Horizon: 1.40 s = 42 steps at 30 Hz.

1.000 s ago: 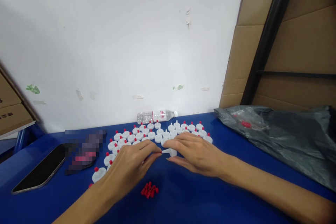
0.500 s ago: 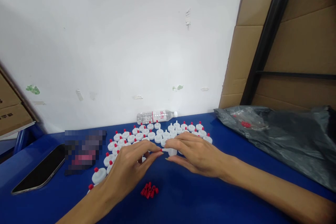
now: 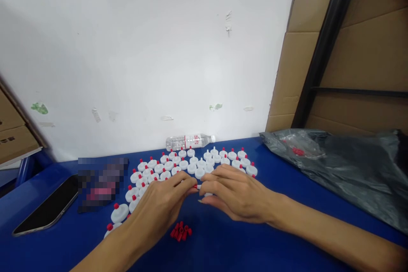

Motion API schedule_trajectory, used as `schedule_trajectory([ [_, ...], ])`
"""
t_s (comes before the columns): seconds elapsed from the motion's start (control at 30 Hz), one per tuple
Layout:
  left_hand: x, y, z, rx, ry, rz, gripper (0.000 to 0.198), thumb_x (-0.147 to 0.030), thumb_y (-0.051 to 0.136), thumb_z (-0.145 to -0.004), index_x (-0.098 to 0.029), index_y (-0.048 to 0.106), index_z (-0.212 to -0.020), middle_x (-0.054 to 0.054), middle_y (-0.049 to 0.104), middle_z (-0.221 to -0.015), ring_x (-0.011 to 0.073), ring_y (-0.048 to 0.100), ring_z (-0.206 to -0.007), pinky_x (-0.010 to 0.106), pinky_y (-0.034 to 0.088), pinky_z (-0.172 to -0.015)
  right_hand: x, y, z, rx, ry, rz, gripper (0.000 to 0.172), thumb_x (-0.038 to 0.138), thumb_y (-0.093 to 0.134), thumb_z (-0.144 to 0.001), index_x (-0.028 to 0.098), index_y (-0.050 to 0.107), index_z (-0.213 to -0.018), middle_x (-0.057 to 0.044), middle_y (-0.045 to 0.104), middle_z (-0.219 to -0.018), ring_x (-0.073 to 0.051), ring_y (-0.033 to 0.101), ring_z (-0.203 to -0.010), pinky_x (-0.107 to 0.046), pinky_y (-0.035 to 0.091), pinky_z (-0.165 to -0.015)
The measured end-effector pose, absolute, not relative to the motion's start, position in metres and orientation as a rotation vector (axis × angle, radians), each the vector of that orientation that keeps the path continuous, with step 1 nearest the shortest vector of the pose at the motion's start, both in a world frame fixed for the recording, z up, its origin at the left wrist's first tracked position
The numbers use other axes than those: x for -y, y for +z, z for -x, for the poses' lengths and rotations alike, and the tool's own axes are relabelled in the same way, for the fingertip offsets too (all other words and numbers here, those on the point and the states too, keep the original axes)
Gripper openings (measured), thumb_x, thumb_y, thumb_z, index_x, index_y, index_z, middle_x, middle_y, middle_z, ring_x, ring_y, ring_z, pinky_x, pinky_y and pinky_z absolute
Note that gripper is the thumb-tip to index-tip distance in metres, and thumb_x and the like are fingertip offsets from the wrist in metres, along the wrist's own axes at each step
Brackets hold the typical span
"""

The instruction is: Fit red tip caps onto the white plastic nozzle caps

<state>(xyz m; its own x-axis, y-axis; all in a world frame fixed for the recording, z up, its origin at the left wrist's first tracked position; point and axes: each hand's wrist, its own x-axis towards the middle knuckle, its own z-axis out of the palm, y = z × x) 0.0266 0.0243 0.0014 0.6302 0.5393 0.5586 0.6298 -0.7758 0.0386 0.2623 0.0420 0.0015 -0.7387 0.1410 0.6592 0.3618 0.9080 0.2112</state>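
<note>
My left hand (image 3: 165, 197) pinches a small red cap (image 3: 195, 186) between thumb and forefinger. Just right of it, my right hand (image 3: 232, 191) is closed round a white nozzle cap (image 3: 208, 195), mostly hidden by the fingers. The red cap sits at the tip of the white nozzle. A small pile of loose red caps (image 3: 181, 231) lies on the blue table (image 3: 242, 242) below the hands. Behind the hands stand several white nozzle caps with red tips (image 3: 152, 162), and several white ones with bare nozzles (image 3: 192, 168).
A clear bottle (image 3: 191, 141) lies against the wall. A phone (image 3: 47, 206) and a blurred packet (image 3: 103, 185) are at the left. Dark plastic sheeting (image 3: 350, 170) with a bag of red pieces (image 3: 298, 151) covers the right, before cardboard (image 3: 295, 59).
Both hands have turned slightly and come closer together; the white nozzle cap is now more hidden by my right fingers. The pile of red caps has not visibly moved.
</note>
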Motion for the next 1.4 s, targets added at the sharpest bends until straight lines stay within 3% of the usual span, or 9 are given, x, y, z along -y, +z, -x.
schedule_trajectory([
  [0.27,-0.022,-0.002,-0.029,1.085,-0.891,2.853,0.032,-0.019,0.033,-0.107,-0.019,0.061,-0.091,0.001,0.059,-0.078,0.0133,0.055,-0.061,0.025,0.041,-0.056,-0.043,-0.002,-0.26,2.393,-0.532,0.356,0.019,0.025,0.044,-0.108,0.018,0.062,-0.111,-0.006,0.074,-0.095,-0.017,0.064,-0.079,-0.032,0.051,-0.074],
  [0.5,-0.033,-0.007,-0.023,1.165,-0.765,2.787,0.02,-0.021,0.043,-0.106,-0.021,0.063,-0.107,0.004,0.066,-0.093,0.0206,0.06,-0.084,0.032,0.048,-0.071,-0.052,0.0,-0.263,2.575,-0.346,0.466,0.021,0.028,0.046,-0.107,0.019,0.056,-0.123,-0.008,0.071,-0.114,-0.018,0.064,-0.092,-0.033,0.051,-0.082],
  [0.63,-0.036,-0.009,-0.016,1.157,-0.613,2.741,0.022,-0.018,0.044,-0.106,-0.023,0.064,-0.115,0.005,0.066,-0.101,0.023,0.058,-0.093,0.034,0.048,-0.074,-0.056,0.002,-0.265,2.565,-0.41,0.608,0.019,0.024,0.044,-0.106,0.019,0.062,-0.112,-0.007,0.07,-0.108,-0.02,0.065,-0.092,-0.036,0.048,-0.081],
  [0.8,-0.035,-0.008,-0.014,1.156,-0.488,2.731,0.025,-0.015,0.042,-0.106,-0.023,0.065,-0.111,0.005,0.065,-0.098,0.0227,0.054,-0.092,0.032,0.045,-0.068,-0.066,0.005,-0.272,2.474,-0.314,0.946,0.027,0.023,0.04,-0.107,0.016,0.066,-0.103,-0.01,0.069,-0.104,-0.023,0.066,-0.093,-0.039,0.045,-0.084],
  [1.13,-0.034,-0.006,-0.015,1.162,-0.404,2.804,0.026,-0.018,0.039,-0.106,-0.023,0.065,-0.108,0.005,0.063,-0.097,0.023,0.057,-0.091,0.035,0.046,-0.07,-0.072,-0.001,-0.276,2.501,-0.216,1.036,0.036,0.025,0.036,-0.109,0.016,0.068,-0.095,-0.009,0.075,-0.102,-0.025,0.068,-0.1,-0.041,0.043,-0.092],
  [1.4,-0.023,0.004,-0.018,1.283,-0.676,2.887,0.023,-0.019,0.042,-0.1,-0.023,0.062,-0.113,0.009,0.051,-0.129,0.0136,0.06,-0.074,0.031,0.051,-0.066,-0.07,0.004,-0.275,2.541,-0.195,1.116,0.041,0.028,0.035,-0.11,0.016,0.067,-0.087,-0.008,0.075,-0.092,-0.024,0.069,-0.09,-0.039,0.044,-0.089],
])
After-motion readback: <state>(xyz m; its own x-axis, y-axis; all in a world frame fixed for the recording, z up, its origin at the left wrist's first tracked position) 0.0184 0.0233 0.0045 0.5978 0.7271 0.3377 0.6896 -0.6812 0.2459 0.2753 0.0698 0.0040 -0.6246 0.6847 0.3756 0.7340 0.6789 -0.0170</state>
